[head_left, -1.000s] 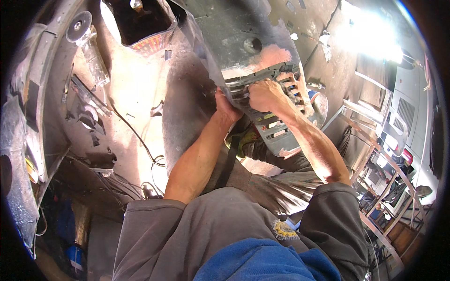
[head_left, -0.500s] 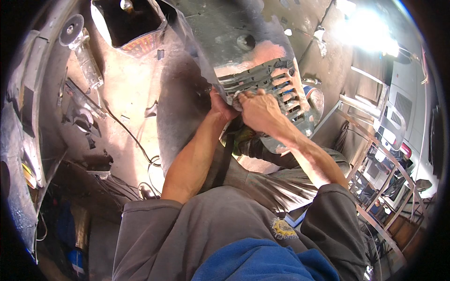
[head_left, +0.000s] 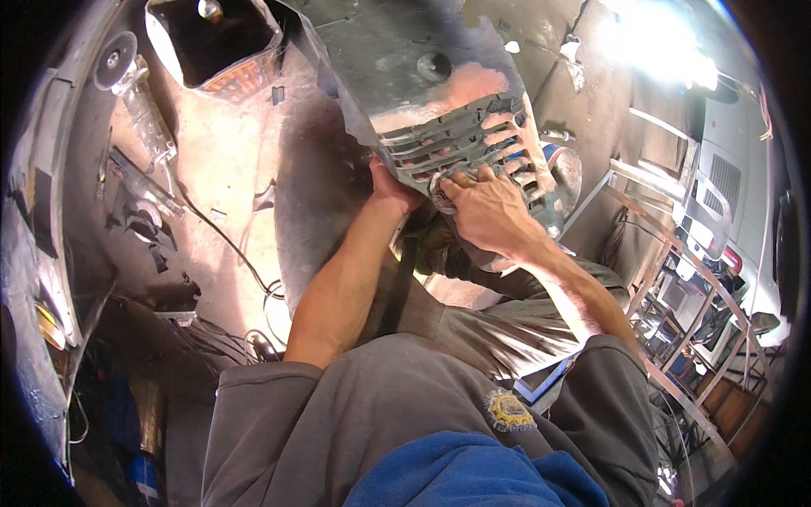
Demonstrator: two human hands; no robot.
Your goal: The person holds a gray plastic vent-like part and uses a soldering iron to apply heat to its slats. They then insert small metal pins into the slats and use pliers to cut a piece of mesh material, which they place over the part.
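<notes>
"Where is the grey panel [head_left: 397, 76] placed?"

"Directly ahead of the person, its long axis slanted from the top of the view down and rightward toward the lap. The slotted section [head_left: 422, 152] is set across its near end."

"And the hands?"

"The right hand [head_left: 490, 211] is laid over that near end, below the slots, so most of the panel is left beyond it, up and to the left. A grey wad [head_left: 440, 193] is pinned under its bent fingers, against the panel. The left hand [head_left: 393, 188] is set at the panel's left edge, just beside the wad."

"Is the edge gripped?"

"That cannot be told; the left fingers are hidden by the panel. The wad is mostly covered too, and its material cannot be made out."

"What else is lost?"

"The panel's far end is cut off by the frame, and whatever it is rested on is concealed. On the floor [head_left: 228, 160] to the left, an angle grinder [head_left: 148, 106] is seen near an open-topped container [head_left: 241, 80], itself cropped. At upper right, detail is washed out by glare [head_left: 663, 51]."
</notes>
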